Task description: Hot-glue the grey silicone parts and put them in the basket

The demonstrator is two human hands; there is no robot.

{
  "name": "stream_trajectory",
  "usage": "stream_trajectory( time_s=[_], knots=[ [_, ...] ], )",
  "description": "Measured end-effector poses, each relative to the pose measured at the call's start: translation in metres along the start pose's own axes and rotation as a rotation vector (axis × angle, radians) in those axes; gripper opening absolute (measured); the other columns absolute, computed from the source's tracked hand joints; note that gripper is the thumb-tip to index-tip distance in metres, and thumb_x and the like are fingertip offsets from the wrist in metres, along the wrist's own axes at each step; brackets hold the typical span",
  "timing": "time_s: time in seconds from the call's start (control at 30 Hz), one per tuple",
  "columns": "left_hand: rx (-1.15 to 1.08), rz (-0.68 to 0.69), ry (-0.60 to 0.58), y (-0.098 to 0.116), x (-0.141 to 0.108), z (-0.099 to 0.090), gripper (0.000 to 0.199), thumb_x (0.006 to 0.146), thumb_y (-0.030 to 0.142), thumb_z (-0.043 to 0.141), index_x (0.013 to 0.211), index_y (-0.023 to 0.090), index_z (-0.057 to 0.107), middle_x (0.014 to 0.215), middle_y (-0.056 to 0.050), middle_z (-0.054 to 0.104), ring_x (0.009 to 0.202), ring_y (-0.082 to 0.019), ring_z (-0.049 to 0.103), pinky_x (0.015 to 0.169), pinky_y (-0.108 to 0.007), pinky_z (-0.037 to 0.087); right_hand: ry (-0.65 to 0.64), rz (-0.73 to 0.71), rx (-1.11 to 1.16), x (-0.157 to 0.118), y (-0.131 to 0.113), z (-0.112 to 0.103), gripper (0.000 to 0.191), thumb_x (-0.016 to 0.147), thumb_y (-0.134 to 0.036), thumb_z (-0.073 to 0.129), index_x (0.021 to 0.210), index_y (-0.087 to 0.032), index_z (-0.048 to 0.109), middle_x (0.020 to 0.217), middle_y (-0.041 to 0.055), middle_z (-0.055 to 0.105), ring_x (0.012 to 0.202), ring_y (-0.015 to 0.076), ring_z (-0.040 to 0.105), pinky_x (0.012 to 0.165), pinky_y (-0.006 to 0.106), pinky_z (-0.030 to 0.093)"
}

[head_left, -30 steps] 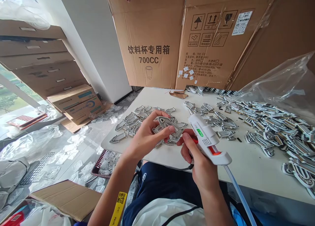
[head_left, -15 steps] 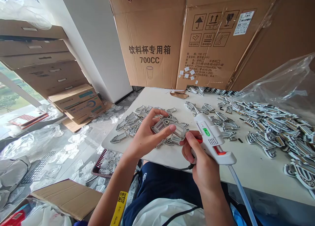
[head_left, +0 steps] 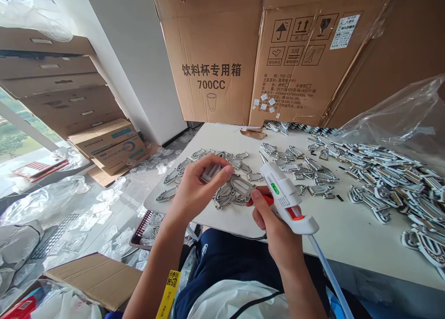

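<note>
Holds a gray frame piece in the left hand, left of the glue gun, with thumb and fingers closed on its edges and the palm turned partly inward. Grips the white glue gun in the right hand, fingers curled around the handle near the red trigger, nozzle angled up and away from the body. Pinches the near end of a second gray piece between the right thumb and fingertips, just left of the glue gun and above the tabletop.

Shows a loose cluster of similar pieces farther left of the glue gun, partly hidden behind the left hand. Shows a smaller group just right of the glue gun and a large heap farther right, with clear plastic sheeting behind. Shows a printed cardboard box beyond the glue gun, a torn cardboard scrap before it, and a dark red basket of pieces, low and well to the left of the glue gun.
</note>
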State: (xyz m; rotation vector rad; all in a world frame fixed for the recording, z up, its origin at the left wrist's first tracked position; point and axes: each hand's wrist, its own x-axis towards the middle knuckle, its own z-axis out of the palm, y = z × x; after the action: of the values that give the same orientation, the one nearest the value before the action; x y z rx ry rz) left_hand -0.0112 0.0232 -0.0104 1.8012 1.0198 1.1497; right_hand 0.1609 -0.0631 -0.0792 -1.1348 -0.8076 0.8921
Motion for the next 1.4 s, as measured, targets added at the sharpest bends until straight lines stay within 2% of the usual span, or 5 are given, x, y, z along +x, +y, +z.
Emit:
stream_trajectory(
  time_s=[0.4, 0.63, 0.8, 1.07, 1.4],
  knots=[
    [0.248, 0.099, -0.102, 0.015, -0.017, 0.009, 0.014, 0.100, 0.039, 0.085, 0.091, 0.032, 0.093, 0.073, -0.005, 0.070, 0.088, -0.029, 0.065, 0.078, -0.041, 0.056, -0.073, -0.046, -0.199, -0.008, -0.011, 0.011, 0.045, 0.100, -0.064, 0.081, 0.087, -0.021, 0.082, 0.069, 0.0023, 0.070, 0.066, 0.0213, 0.064, 0.058, 0.032, 0.053],
    [0.228, 0.100, -0.052, 0.008, -0.011, 0.004, 0.016, 0.101, 0.039, 0.083, 0.088, 0.031, 0.089, 0.067, 0.003, 0.068, 0.069, -0.020, 0.058, 0.132, -0.066, 0.040, -0.042, 0.031, -0.159, -0.008, -0.008, 0.012, 0.047, 0.095, -0.066, 0.087, 0.087, -0.021, 0.080, 0.075, 0.0044, 0.075, 0.072, 0.0219, 0.068, 0.059, 0.030, 0.052],
    [0.201, 0.080, 0.069, 0.000, -0.003, -0.009, 0.021, 0.098, 0.045, 0.086, 0.086, 0.028, 0.088, 0.080, -0.001, 0.075, 0.067, -0.019, 0.058, 0.097, -0.050, 0.062, 0.032, 0.044, -0.119, -0.002, -0.002, 0.007, 0.045, 0.095, -0.065, 0.089, 0.101, -0.020, 0.082, 0.081, 0.0041, 0.080, 0.060, 0.0145, 0.056, 0.052, 0.029, 0.041],
    [0.342, -0.018, 0.340, -0.024, 0.010, -0.027, 0.019, 0.094, 0.044, 0.087, 0.085, 0.027, 0.087, 0.070, 0.002, 0.053, 0.067, -0.018, 0.050, 0.073, -0.036, 0.048, 0.122, -0.059, 0.107, 0.005, -0.001, 0.005, 0.039, 0.096, -0.057, 0.093, 0.096, -0.021, 0.079, 0.058, -0.0055, 0.061, 0.052, 0.0114, 0.047, 0.050, 0.027, 0.038],
    [0.107, -0.049, -0.245, -0.008, 0.007, 0.006, 0.039, 0.103, 0.057, 0.076, 0.086, 0.024, 0.088, 0.081, -0.002, 0.074, 0.079, -0.018, 0.064, 0.076, -0.032, 0.048, 0.156, -0.153, 0.188, 0.009, 0.007, 0.005, 0.036, 0.100, -0.052, 0.090, 0.091, -0.020, 0.076, 0.058, -0.0071, 0.060, 0.044, 0.0078, 0.042, 0.049, 0.026, 0.037]
  ],
)
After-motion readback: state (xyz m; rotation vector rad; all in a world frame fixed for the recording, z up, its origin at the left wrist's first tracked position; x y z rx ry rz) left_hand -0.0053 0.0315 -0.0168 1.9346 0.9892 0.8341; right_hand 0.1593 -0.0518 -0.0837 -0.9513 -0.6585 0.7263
